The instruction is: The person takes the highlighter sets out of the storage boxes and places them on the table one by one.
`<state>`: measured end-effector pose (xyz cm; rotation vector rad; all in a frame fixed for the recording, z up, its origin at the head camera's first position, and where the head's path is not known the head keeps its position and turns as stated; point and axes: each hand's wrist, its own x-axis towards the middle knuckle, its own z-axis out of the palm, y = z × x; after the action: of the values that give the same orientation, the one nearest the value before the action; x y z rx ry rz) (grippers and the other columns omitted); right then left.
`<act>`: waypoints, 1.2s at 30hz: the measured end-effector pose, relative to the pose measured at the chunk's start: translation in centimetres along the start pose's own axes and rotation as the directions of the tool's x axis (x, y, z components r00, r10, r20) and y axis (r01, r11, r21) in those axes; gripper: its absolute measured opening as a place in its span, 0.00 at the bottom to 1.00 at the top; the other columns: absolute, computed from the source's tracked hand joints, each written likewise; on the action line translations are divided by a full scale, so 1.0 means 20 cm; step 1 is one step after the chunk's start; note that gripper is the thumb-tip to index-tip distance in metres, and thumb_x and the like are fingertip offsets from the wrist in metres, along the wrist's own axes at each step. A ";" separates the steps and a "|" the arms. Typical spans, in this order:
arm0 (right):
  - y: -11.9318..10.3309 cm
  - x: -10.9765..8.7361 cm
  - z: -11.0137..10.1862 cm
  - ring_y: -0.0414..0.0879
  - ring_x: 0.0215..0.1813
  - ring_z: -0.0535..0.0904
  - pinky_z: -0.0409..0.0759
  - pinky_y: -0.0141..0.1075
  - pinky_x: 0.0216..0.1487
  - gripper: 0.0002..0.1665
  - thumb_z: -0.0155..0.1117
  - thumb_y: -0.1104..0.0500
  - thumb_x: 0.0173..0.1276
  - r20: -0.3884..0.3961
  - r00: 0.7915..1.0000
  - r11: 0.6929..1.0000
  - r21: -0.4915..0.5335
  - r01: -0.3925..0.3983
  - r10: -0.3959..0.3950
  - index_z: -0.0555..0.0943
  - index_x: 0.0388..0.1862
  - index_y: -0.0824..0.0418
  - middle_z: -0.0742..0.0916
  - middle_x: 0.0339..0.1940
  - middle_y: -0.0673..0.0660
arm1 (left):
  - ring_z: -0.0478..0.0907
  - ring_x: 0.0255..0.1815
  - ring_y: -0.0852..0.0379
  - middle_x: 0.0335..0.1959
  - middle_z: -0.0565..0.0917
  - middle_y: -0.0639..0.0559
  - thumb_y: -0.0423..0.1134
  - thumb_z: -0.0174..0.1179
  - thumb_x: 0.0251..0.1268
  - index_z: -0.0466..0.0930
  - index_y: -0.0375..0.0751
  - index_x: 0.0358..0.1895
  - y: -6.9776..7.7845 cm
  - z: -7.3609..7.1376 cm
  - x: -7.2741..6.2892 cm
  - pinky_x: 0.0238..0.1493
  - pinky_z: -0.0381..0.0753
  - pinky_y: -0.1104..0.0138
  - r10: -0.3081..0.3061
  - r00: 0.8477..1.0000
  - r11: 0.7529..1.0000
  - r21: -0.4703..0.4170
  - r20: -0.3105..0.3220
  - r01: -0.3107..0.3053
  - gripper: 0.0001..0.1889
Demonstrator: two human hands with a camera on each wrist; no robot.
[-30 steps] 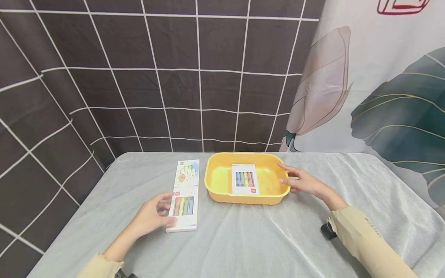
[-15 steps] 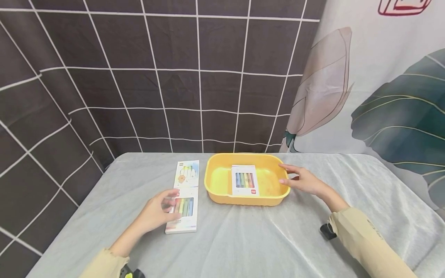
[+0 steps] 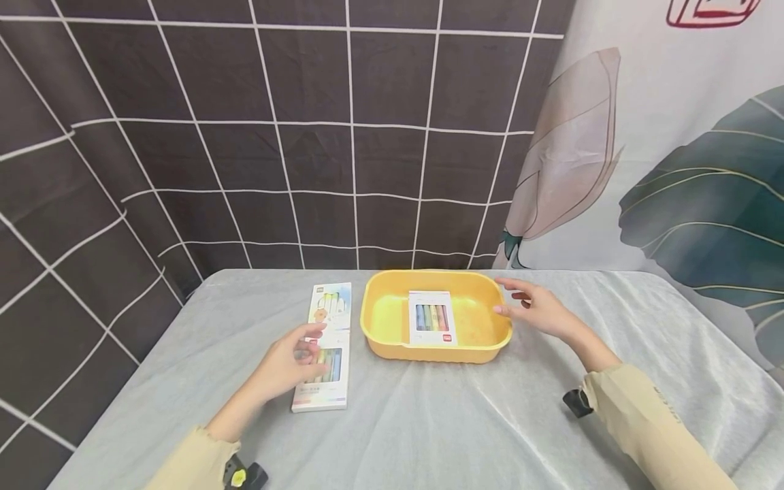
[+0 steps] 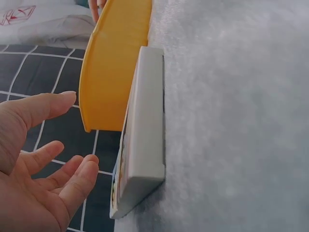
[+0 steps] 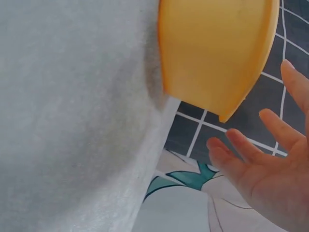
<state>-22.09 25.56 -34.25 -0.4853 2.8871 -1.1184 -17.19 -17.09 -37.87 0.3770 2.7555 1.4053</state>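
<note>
My left hand (image 3: 283, 365) hovers over the near flat white box (image 3: 324, 400), whose window shows several coloured sticks like crayons. In the left wrist view its fingers are spread and loosely bent, apart from the white box's side (image 4: 147, 121). A second white box (image 3: 335, 294) with a printed picture lies end to end behind it. My right hand (image 3: 542, 312) is at the right end of a yellow plastic basin (image 3: 441, 353), fingers relaxed. The right wrist view shows a gap between those fingers and the basin wall (image 5: 217, 53). Another windowed white box (image 3: 432, 335) lies inside the basin.
Grey cloth (image 3: 422, 429) covers the table. A dark curtain with a white grid (image 3: 312, 156) hangs behind and to the left, and a white leaf-patterned curtain (image 3: 582, 238) hangs at the right.
My left hand has shifted right and slightly up over the near box. My right hand has come off the basin's rim, moving a little right and up. The boxes and basin stay put.
</note>
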 end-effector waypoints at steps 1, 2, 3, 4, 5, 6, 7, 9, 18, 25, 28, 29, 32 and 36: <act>0.00 0.00 0.00 0.67 0.57 0.70 0.69 0.55 0.55 0.36 0.64 0.54 0.60 -0.015 1.000 1.000 0.007 0.002 -0.002 0.65 0.63 0.69 0.71 0.61 0.70 | 0.75 0.48 0.47 0.53 0.74 0.40 0.34 0.70 0.44 0.68 0.39 0.60 0.00 0.00 0.01 0.46 0.78 0.65 0.007 1.000 1.000 -0.004 0.004 -0.007 0.34; -0.01 0.00 -0.01 0.67 0.57 0.70 0.68 0.55 0.56 0.36 0.64 0.54 0.60 -0.027 1.000 1.000 0.017 0.008 -0.007 0.65 0.63 0.69 0.72 0.61 0.70 | 0.76 0.48 0.47 0.53 0.74 0.40 0.35 0.69 0.45 0.68 0.39 0.60 0.01 0.00 0.01 0.46 0.78 0.64 0.011 1.000 1.000 -0.005 0.004 -0.011 0.34; -0.01 0.00 -0.01 0.67 0.57 0.70 0.68 0.55 0.56 0.36 0.64 0.55 0.60 -0.038 0.999 0.999 0.032 0.014 -0.012 0.65 0.63 0.70 0.72 0.61 0.70 | 0.76 0.48 0.47 0.54 0.74 0.41 0.35 0.69 0.45 0.68 0.39 0.60 0.01 0.01 0.02 0.46 0.78 0.64 0.013 1.000 1.000 -0.006 0.003 -0.013 0.34; -0.02 0.00 -0.01 0.67 0.58 0.70 0.68 0.55 0.57 0.35 0.64 0.56 0.59 -0.047 0.999 0.999 0.049 0.020 -0.018 0.65 0.63 0.70 0.72 0.61 0.70 | 0.76 0.48 0.47 0.55 0.74 0.41 0.36 0.69 0.46 0.68 0.39 0.60 0.02 0.01 0.03 0.46 0.78 0.63 0.015 1.000 1.000 -0.007 0.002 -0.015 0.33; -0.02 0.00 -0.01 0.66 0.58 0.70 0.68 0.54 0.57 0.35 0.64 0.57 0.59 -0.053 0.998 0.998 0.063 0.028 -0.024 0.65 0.63 0.70 0.72 0.61 0.70 | 0.76 0.48 0.47 0.55 0.74 0.41 0.37 0.68 0.47 0.68 0.38 0.60 0.02 0.01 0.04 0.45 0.78 0.62 0.020 1.000 1.000 -0.004 0.001 -0.020 0.33; -0.03 0.00 -0.01 0.66 0.57 0.70 0.68 0.53 0.57 0.35 0.64 0.57 0.59 -0.058 0.998 0.996 0.076 0.034 -0.030 0.65 0.63 0.70 0.72 0.61 0.70 | 0.76 0.48 0.47 0.55 0.74 0.41 0.37 0.68 0.48 0.67 0.38 0.60 0.03 0.01 0.05 0.45 0.78 0.61 0.024 1.000 1.000 -0.001 0.000 -0.024 0.32; -0.04 0.00 -0.01 0.65 0.57 0.70 0.69 0.53 0.57 0.35 0.64 0.58 0.59 -0.060 0.998 0.995 0.088 0.036 -0.031 0.65 0.63 0.69 0.72 0.60 0.70 | 0.76 0.48 0.48 0.56 0.74 0.41 0.38 0.67 0.49 0.67 0.39 0.60 0.03 0.02 0.06 0.45 0.77 0.61 0.023 1.000 1.000 0.003 0.000 -0.023 0.32; -0.06 0.00 -0.01 0.64 0.57 0.71 0.71 0.50 0.55 0.36 0.64 0.58 0.59 -0.052 0.998 0.993 0.109 0.040 -0.035 0.64 0.64 0.69 0.72 0.60 0.70 | 0.76 0.49 0.48 0.56 0.74 0.41 0.39 0.66 0.51 0.67 0.40 0.60 0.05 0.02 0.07 0.45 0.77 0.59 0.014 1.000 1.000 0.001 0.000 -0.014 0.31; -0.11 0.03 0.04 0.65 0.55 0.72 0.71 0.50 0.55 0.36 0.66 0.61 0.58 0.006 0.998 0.984 0.168 0.064 -0.066 0.64 0.63 0.70 0.73 0.57 0.72 | 0.75 0.50 0.45 0.56 0.73 0.38 0.38 0.65 0.53 0.66 0.41 0.61 0.08 0.04 0.14 0.44 0.78 0.60 0.038 0.999 0.996 -0.075 0.015 -0.037 0.30; -0.13 0.05 0.08 0.64 0.55 0.73 0.69 0.51 0.57 0.41 0.67 0.57 0.57 0.081 0.995 0.987 0.154 0.042 -0.055 0.61 0.65 0.69 0.72 0.57 0.75 | 0.75 0.51 0.45 0.56 0.73 0.38 0.39 0.65 0.53 0.66 0.42 0.62 0.12 0.07 0.20 0.46 0.77 0.59 0.034 0.999 0.995 -0.092 0.013 -0.033 0.31; -0.13 0.06 0.10 0.63 0.55 0.73 0.69 0.51 0.57 0.42 0.67 0.55 0.57 0.113 0.993 0.989 0.144 0.023 -0.039 0.60 0.66 0.69 0.72 0.58 0.74 | 0.75 0.50 0.45 0.56 0.73 0.38 0.39 0.65 0.52 0.65 0.42 0.63 0.13 0.08 0.22 0.46 0.77 0.58 0.039 0.999 0.995 -0.096 0.014 -0.038 0.32; -0.14 0.06 0.10 0.62 0.56 0.73 0.69 0.51 0.57 0.43 0.67 0.55 0.57 0.126 0.992 0.990 0.141 0.007 -0.025 0.60 0.66 0.68 0.71 0.59 0.74 | 0.75 0.51 0.45 0.56 0.73 0.38 0.39 0.65 0.52 0.65 0.42 0.62 0.14 0.09 0.22 0.46 0.77 0.58 0.037 0.999 0.995 -0.095 0.015 -0.035 0.32; -0.15 0.08 0.12 0.61 0.56 0.73 0.69 0.51 0.57 0.43 0.66 0.53 0.57 0.162 0.987 0.991 0.132 -0.029 0.008 0.59 0.67 0.66 0.70 0.60 0.74 | 0.74 0.52 0.45 0.57 0.72 0.38 0.39 0.65 0.53 0.64 0.43 0.63 0.15 0.09 0.23 0.47 0.77 0.57 0.030 0.999 0.995 -0.092 0.025 -0.027 0.32; -0.16 0.09 0.14 0.60 0.56 0.73 0.70 0.51 0.56 0.44 0.66 0.51 0.57 0.189 0.982 0.991 0.122 -0.051 0.027 0.59 0.68 0.65 0.70 0.60 0.73 | 0.73 0.53 0.45 0.58 0.71 0.39 0.39 0.64 0.54 0.63 0.44 0.64 0.14 0.10 0.25 0.49 0.75 0.55 0.029 0.999 0.995 -0.098 0.037 -0.025 0.33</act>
<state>-22.57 20.98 -34.07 -0.4977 2.6358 -1.1725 -21.28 -12.65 -36.34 0.4344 2.6494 1.5153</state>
